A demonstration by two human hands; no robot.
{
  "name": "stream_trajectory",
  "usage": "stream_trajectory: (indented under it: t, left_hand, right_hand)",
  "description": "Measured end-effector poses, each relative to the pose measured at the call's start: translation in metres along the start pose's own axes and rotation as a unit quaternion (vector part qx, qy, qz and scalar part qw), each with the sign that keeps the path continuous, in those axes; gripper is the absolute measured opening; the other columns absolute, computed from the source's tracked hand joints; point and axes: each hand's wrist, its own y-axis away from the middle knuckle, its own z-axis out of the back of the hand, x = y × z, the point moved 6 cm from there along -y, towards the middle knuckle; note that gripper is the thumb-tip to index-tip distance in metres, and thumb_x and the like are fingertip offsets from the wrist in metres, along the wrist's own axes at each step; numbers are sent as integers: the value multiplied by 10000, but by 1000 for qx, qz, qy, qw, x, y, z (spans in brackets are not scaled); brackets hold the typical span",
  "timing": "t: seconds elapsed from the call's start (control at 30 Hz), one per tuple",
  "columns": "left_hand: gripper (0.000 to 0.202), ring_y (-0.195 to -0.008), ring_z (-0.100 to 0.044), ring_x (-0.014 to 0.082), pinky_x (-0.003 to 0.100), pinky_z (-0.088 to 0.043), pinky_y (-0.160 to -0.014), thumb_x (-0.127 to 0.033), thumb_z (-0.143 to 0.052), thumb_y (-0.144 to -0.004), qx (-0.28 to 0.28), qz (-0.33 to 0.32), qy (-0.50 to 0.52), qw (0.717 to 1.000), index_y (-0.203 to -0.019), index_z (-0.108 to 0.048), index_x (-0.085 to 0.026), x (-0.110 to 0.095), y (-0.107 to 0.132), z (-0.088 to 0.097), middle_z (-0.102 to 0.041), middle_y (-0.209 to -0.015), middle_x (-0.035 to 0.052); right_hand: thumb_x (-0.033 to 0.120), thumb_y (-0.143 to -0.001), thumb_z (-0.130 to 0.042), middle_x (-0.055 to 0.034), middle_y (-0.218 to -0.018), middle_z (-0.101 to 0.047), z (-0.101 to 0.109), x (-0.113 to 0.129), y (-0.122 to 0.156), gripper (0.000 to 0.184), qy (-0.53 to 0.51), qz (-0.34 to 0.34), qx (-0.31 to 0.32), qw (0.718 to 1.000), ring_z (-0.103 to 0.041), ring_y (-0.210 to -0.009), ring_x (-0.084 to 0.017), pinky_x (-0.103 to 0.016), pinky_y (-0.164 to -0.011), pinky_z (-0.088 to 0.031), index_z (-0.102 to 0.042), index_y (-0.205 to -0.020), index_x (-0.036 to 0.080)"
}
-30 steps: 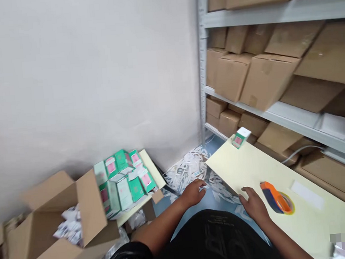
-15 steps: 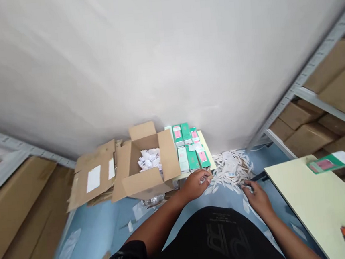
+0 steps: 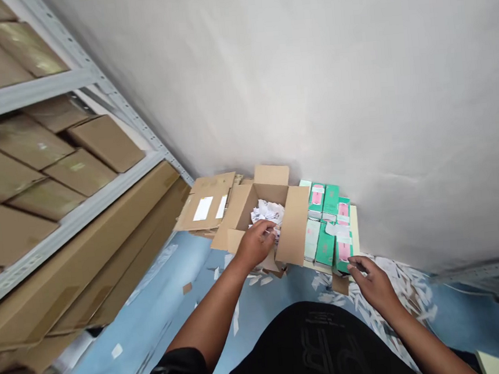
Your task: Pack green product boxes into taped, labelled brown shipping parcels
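— Where do you see the open brown cardboard box (image 3: 295,224)?

— Straight ahead of the person, near the wall, with its flaps spread outward. A heap of crumpled white paper (image 3: 268,210) lies inside.

— And the hands?

— The left hand (image 3: 258,243) is over the near side of the box, its fingers loosely bent and, as far as I can make out, gripping nothing. Whether the fingertips touch the paper, I can't tell.

— What about the right hand (image 3: 372,281)?

— It's at the near end of a green carton with a pink panel (image 3: 344,249), thumb and fingers curved with a gap between them. It seems to grip nothing either; touching the carton or just beside it, I couldn't say.

— Does that carton stand by itself?

— No, it's in a block of green and white rectangular cartons (image 3: 325,243), set close in two rows on a pale yellow desk (image 3: 355,224), just right of the box. A white paper scrap (image 3: 332,229) lies on top.

— And farther out?

— Left of the box there's flattened brown cardboard with white labels (image 3: 213,191). Narrow white paper strips (image 3: 408,281) litter the blue floor (image 3: 175,286), thickest past the right hand.

— I've got grey metal shelving (image 3: 66,84) on my left.

— Yes, packed with sealed brown cardboard cartons (image 3: 25,142), and a pale grey wall (image 3: 310,77) rises behind everything
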Motion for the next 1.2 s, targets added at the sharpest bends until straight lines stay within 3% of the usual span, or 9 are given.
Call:
stream_trajectory:
  t: [0.1, 0.2, 0.33, 0.5, 0.73, 0.87, 0.93, 1.07, 1.2]
  left_hand:
    - [220, -1008, -676, 201, 327, -533, -940, -310, -579, -932, -79, 75, -74, 991, -1093, -699, -220, 43, -12, 43, -723, -1094, 59]
    - [258, -993, -690, 200, 321, -536, -941, -309, -549, -930, -111, 183, -134, 968, -1112, -697, -201, 107, -15, 87, -732, -1126, 65]
    - [422, -1220, -630, 264, 352, -480, -1053, -292, -591, -886, -13, 288, -264, 921, -1291, -655, -192, 190, -4, 125, -681, -1317, 108]
    - [639, -1357, -535, 314, 373, -425, -1126, -236, -726, -740, 73, 266, -274, 921, -1369, -618, -193, 254, -3, 130, -617, -1421, 125]
    - [520, -1323, -536, 295, 408, -413, -1141, -371, -571, -909, 78, 145, -230, 959, -1387, -580, -166, 274, -36, 111, -597, -1414, 134]
    - [531, -1358, -501, 341, 461, -383, -1153, -422, -559, -924, 58, 158, -270, 948, -1380, -578, -151, 281, -51, 118, -578, -1429, 173]
    - [693, -1440, -417, 383, 520, -352, -1165, -403, -662, -838, 113, 184, -294, 931, -1472, -499, -175, 293, -51, 119, -483, -1542, 186]
    - [1187, -1553, -180, 462, 661, -250, -1181, -383, -859, -591, 312, 207, -313, 873, -1618, -277, -260, 320, -27, 109, -214, -1699, 190]
    - [974, -1573, -176, 392, 623, -175, -1228, -241, -719, -752, 292, 131, -350, 880, -1619, -279, -201, 323, -7, 109, -232, -1692, 199]
  right_hand:
    - [588, -886, -587, -87, -1134, -753, -9, 10, -25, 410, -4, 22, 42, 999, -698, -1060, -291, -358, -802, -558, -717, -1059, 240]
    - [594, -887, -589, -81, -1108, -758, -17, 21, -41, 412, -12, 40, 64, 997, -707, -1022, -279, -364, -837, -557, -720, -1046, 237]
    - [600, -881, -589, -72, -1081, -764, -29, 34, -53, 415, -1, 43, 68, 997, -708, -1008, -270, -358, -851, -552, -730, -1027, 238]
    - [599, -873, -592, -65, -1049, -775, -50, 43, -57, 415, 17, 0, 35, 999, -716, -995, -272, -328, -762, -559, -740, -1023, 241]
    - [591, -877, -587, -58, -1004, -786, -104, 59, -55, 407, 38, -36, -16, 999, -719, -946, -275, -365, -825, -555, -743, -997, 235]
    - [617, -866, -597, -76, -1044, -782, -123, 67, -55, 449, 31, -48, -29, 998, -717, -966, -278, -375, -842, -557, -731, -1031, 222]
    - [633, -862, -596, -85, -1087, -774, -126, 72, -54, 466, 33, -48, -37, 998, -711, -1002, -281, -374, -857, -552, -729, -1038, 223]
    - [644, -875, -570, -85, -1126, -764, -126, 74, -52, 472, 48, -61, -35, 996, -703, -1029, -281, -371, -859, -545, -726, -1046, 233]
    - [632, -869, -570, -88, -1084, -768, -120, 72, -54, 464, 75, -52, -37, 995, -705, -957, -279, -379, -834, -548, -725, -1035, 227]
